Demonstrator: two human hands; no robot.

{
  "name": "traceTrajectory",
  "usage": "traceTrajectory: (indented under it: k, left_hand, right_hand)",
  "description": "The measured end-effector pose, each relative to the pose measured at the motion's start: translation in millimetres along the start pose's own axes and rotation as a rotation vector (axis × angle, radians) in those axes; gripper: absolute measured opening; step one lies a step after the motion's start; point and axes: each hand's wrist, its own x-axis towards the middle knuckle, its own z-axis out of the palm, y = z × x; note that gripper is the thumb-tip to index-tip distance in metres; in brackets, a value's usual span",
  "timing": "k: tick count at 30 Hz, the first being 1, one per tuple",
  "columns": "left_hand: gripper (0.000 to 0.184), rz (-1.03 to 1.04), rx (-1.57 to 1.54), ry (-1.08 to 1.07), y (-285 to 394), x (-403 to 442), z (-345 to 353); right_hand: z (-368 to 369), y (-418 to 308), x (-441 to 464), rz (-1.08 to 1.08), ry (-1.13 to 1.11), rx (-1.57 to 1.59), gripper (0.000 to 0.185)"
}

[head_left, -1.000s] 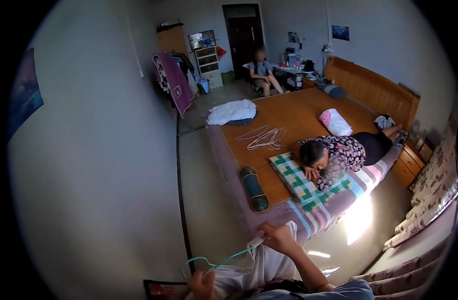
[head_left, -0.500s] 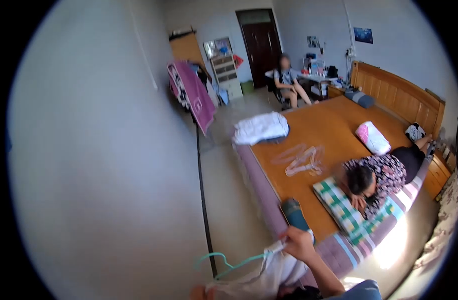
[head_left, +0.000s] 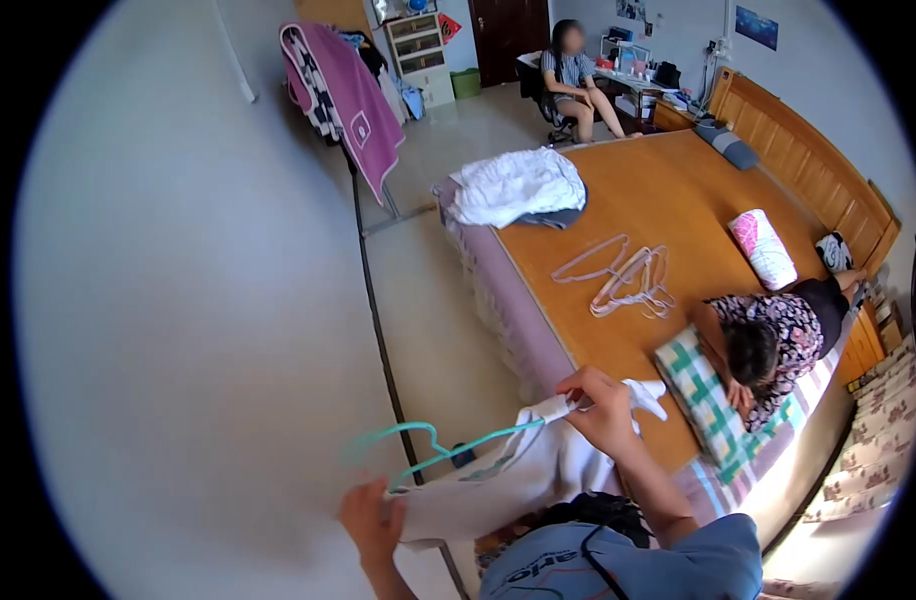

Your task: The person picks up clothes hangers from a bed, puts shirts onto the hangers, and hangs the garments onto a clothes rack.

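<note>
A white garment (head_left: pixel 458 512) hangs in front of me on a turquoise clothes hanger (head_left: pixel 490 438), whose hook points to the left. My right hand (head_left: pixel 600 408) is closed, pinching the garment at the hanger's right end, and a loose white piece sticks out beyond the fingers over the bed's edge. At the opposite end, my left hand (head_left: pixel 373 522) has its thumb and fingers closed around the garment's other shoulder. Part of that grip is blurred. The lower cloth drapes close to my blue shirt.
Several pale hangers (head_left: pixel 630 285) lie on the bed (head_left: pixel 658 205), beside a white bundle (head_left: pixel 518 187). One person (head_left: pixel 778 345) lies on the right with a green checked pillow (head_left: pixel 703 395); another person (head_left: pixel 568 80) sits beyond. A purple cloth (head_left: pixel 353 90) hangs on a rack at left.
My view has tilted down. My left hand has come up into fuller view with its end of the garment, and the garment is spread wider between my hands. The right hand keeps its pinch.
</note>
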Motion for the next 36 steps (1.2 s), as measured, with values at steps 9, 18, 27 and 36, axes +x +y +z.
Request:
traceTrajectory:
  k: [9,18,27,36]
  left_hand:
    - [0.009,-0.071,0.029,-0.038,-157,189,53]
    - [0.008,-0.069,-0.192,0.097,-247,369,143]
    - [0.012,0.158,-0.385,0.081,-279,600,300]
    - [0.014,0.336,-0.528,-0.039,-301,786,443]
  right_hand:
    - [113,14,221,-0.083,-0.177,-0.116,0.017]
    - [166,97,363,-0.088,-0.289,-0.362,0.015]
    - [213,203,560,-0.185,-0.253,-0.372,0.017]
    - [231,281,674,0.034,-0.094,-0.419,0.013]
